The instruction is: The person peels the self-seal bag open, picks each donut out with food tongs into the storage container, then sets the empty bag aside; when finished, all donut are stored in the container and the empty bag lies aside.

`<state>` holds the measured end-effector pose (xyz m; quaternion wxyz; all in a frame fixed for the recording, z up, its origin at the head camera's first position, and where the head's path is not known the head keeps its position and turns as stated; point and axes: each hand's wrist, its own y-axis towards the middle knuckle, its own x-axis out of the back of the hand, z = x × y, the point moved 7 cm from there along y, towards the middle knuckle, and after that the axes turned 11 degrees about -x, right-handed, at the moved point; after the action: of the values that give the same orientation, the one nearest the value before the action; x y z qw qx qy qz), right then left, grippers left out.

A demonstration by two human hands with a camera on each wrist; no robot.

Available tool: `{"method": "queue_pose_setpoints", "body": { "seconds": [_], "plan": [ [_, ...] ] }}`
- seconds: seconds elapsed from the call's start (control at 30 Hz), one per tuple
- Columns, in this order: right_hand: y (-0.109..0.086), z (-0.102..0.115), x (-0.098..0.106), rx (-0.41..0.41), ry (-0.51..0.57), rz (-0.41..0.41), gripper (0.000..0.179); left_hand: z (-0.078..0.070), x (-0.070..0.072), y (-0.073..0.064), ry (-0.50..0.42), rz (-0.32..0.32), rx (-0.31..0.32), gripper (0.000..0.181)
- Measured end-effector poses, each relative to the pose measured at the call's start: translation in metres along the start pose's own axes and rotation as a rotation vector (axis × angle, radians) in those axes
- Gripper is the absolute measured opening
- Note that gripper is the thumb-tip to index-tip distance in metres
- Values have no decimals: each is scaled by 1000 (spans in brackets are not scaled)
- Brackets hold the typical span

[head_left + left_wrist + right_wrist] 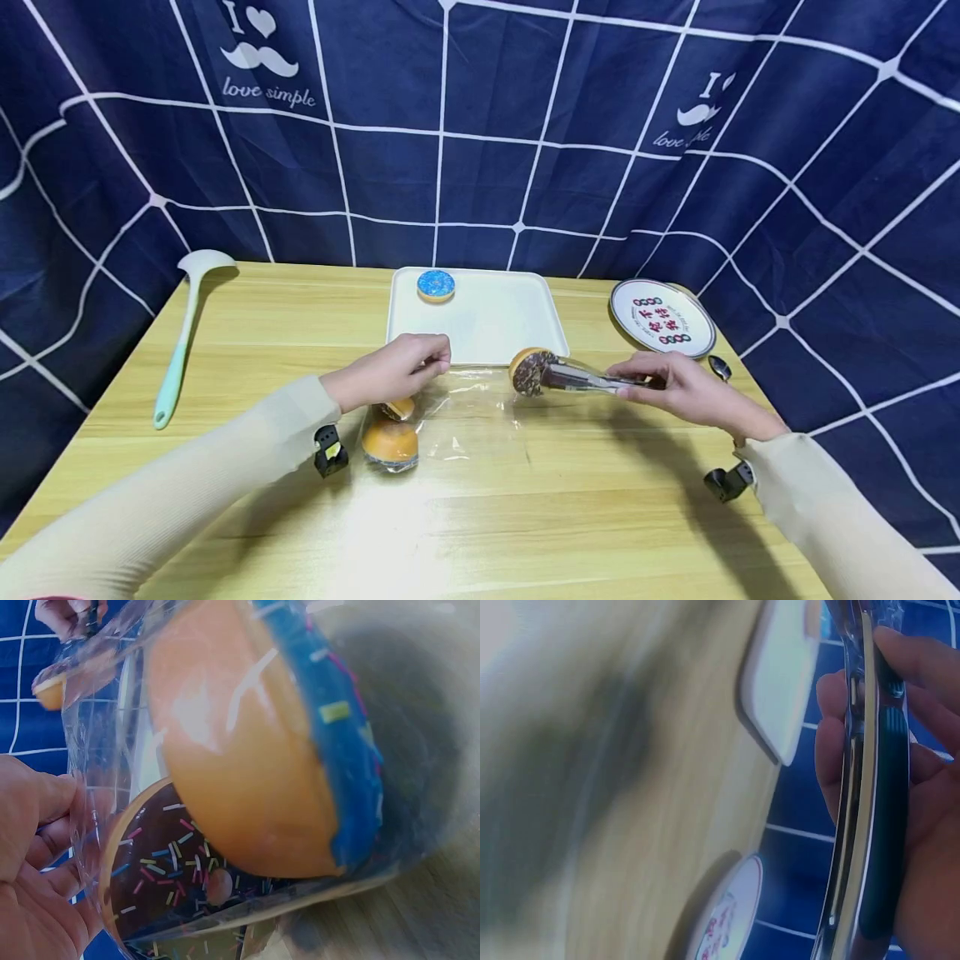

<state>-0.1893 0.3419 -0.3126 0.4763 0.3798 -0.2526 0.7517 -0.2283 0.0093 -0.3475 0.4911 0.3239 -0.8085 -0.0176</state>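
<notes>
My left hand (pixel 397 367) pinches the edge of a clear plastic bag (pixel 465 417) that lies on the table. Two doughnuts are inside it: in the left wrist view, a blue-iced doughnut (pixel 240 750) with sprinkles and a chocolate-iced doughnut (pixel 169 870) behind it. My right hand (pixel 678 387) grips metal tongs (pixel 581 379) with dark handle grips. Between the tong tips is another doughnut (pixel 531 371) with dark speckled icing, raised at the right side of the bag. Whether it touches the bag's film, I cannot tell.
A white tray (pixel 502 321) at the back holds a blue-topped doughnut (pixel 436 285). To the right are a round plate (pixel 663 317) with red lettering and a dark spoon (pixel 720 367). A ladle (pixel 187 325) with a mint handle lies at the left. A blue curtain (pixel 495 167) surrounds the table.
</notes>
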Motion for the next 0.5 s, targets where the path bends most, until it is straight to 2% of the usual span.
{"method": "queue_pose_setpoints", "body": {
  "seconds": [0.13, 0.27, 0.37, 0.5],
  "plan": [
    [10, -9, 10, -98, 16, -40, 25, 1, 0, -1, -7, 2, 15, 15],
    [27, -21, 14, -218, 13, -46, 29, 1, 0, -2, -14, 1, 22, 14],
    [44, -30, 12, -296, 12, -34, 32, 1, 0, -2, -17, -1, 19, 14],
    [70, -39, 6, -358, 83, -24, 33, 1, 0, -2, -22, 0, 19, 15]
  ]
}}
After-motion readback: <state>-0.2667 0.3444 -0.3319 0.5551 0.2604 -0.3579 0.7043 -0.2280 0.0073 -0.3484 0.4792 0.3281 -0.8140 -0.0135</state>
